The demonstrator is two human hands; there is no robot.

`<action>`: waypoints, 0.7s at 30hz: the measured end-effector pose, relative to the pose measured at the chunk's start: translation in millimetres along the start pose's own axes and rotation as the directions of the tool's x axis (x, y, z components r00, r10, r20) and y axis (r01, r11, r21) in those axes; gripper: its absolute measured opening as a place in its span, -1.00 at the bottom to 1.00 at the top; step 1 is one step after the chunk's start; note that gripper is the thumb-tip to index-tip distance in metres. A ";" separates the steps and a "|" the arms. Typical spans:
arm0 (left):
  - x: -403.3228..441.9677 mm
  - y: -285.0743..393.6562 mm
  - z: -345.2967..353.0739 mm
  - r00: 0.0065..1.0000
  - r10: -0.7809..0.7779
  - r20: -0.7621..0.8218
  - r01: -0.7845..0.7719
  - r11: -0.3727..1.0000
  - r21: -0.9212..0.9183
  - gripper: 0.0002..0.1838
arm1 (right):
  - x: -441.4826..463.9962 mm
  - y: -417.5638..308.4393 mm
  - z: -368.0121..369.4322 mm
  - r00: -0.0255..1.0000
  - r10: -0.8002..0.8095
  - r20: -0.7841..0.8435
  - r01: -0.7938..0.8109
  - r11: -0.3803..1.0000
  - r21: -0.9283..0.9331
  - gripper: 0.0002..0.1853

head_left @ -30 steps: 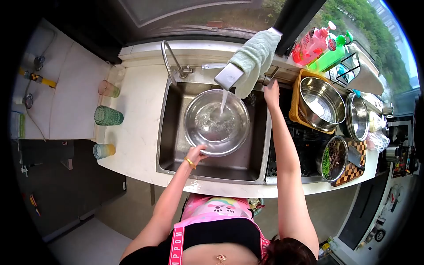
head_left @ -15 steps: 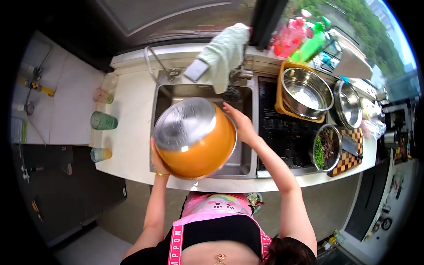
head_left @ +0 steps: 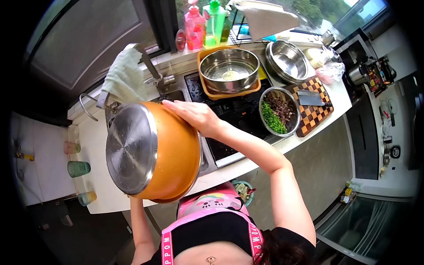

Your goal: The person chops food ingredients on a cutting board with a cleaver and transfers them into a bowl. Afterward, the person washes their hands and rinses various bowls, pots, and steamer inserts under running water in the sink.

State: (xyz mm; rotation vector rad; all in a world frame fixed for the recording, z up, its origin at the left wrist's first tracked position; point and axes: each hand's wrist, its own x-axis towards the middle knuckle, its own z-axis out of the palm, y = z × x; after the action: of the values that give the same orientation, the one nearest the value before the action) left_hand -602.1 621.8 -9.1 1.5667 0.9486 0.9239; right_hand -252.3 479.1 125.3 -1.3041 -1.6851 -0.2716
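A large orange metal basin (head_left: 174, 152) with a bare steel base is held tilted on its side over the sink area, its base facing left and its opening turned away to the right. Water drops cling to its wall. My right hand (head_left: 196, 115) presses on the upper side of the basin with the fingers stretched along it. Beneath the basin comes my left forearm (head_left: 142, 227); the left hand itself is hidden behind the basin, supporting its lower side. Little of the sink (head_left: 204, 161) shows past the basin. A faucet (head_left: 163, 81) stands behind, and a pale cloth (head_left: 126, 75) hangs beside it.
Right of the sink, a steel pot (head_left: 229, 81) sits in a yellow tray (head_left: 203, 55) on the black cooktop (head_left: 234, 119). Nearby are a bowl of chopped greens (head_left: 273, 118), stacked steel bowls (head_left: 289, 62) and a cleaver (head_left: 310, 98) on a checkered board (head_left: 316, 115). Glasses (head_left: 78, 168) stand left.
The basin has moved left relative to my body and tipped further, so its base faces more to the left. My right hand has shifted onto its upper side. The view has turned right.
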 end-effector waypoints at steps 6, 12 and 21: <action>0.6 21.8 67.2 0.971 -0.190 0.148 0.218 0.953 -0.211 -0.62 | -4.2 9.1 -77.9 0.979 0.138 -0.150 -0.134 0.990 0.033 -0.35; -14.7 31.7 120.3 0.913 -0.346 0.215 0.405 0.826 -0.392 -0.71 | -53.7 17.7 -41.5 0.732 0.632 0.254 -0.657 0.754 0.019 -0.37; -39.0 9.7 75.2 0.776 -0.586 0.234 0.628 0.679 -0.380 -0.48 | -101.5 50.4 23.9 0.132 0.734 0.666 -0.979 -0.007 0.202 -0.72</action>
State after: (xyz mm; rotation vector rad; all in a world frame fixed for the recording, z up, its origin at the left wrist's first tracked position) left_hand -547.6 556.6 -15.7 0.7989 1.0158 0.5189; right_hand -225.2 451.4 16.2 -1.6515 -0.6405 1.3686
